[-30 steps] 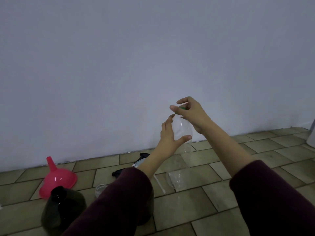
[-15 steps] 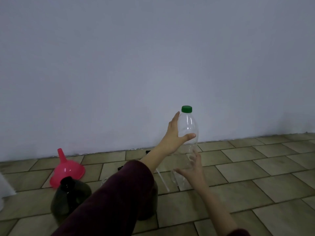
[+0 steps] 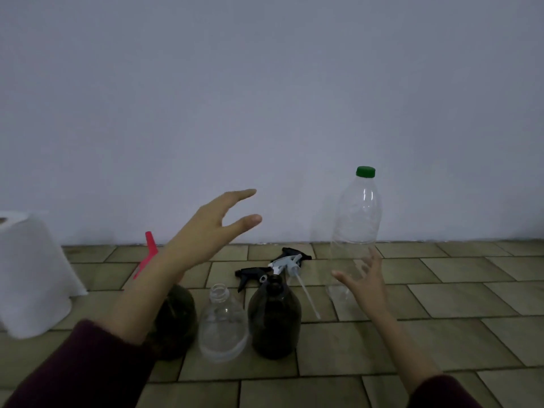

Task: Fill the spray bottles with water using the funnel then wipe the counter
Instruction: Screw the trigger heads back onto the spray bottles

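neither hand held anything. the left hand (image 3: 207,231) hung raised above the tiles with its fingers straight and spread from the thumb, palm turned toward the right, touching nothing. the right hand (image 3: 365,282) was lower, fingers splayed and relaxed, just in front of the lower part of a tall clear plastic bottle (image 3: 354,237); whether the fingertips brushed its wall could not be told. that bottle stood upright on the tiled counter (image 3: 441,334) near the wall, with its green cap (image 3: 365,171) screwed on, and looked empty.

below the left forearm stood three open-necked spray bottles in a row. a dark one (image 3: 176,322) was partly hidden behind the arm, a clear one (image 3: 222,325) stood in the middle with only a little at its bottom, and a dark brown one (image 3: 275,318) stood to the right, just beside the clear one. behind them lay the trigger heads, off the bottles: a black trigger head (image 3: 250,273), a white trigger head (image 3: 287,263) with its dip tube (image 3: 307,294) stretching toward the near side, and another black one (image 3: 294,252) nearer the wall.

the pink funnel (image 3: 148,251) sat behind the left wrist, spout up, mostly covered by the arm. a white paper towel roll (image 3: 32,275) stood at the far left edge. both arms wore dark maroon sleeves (image 3: 79,369).
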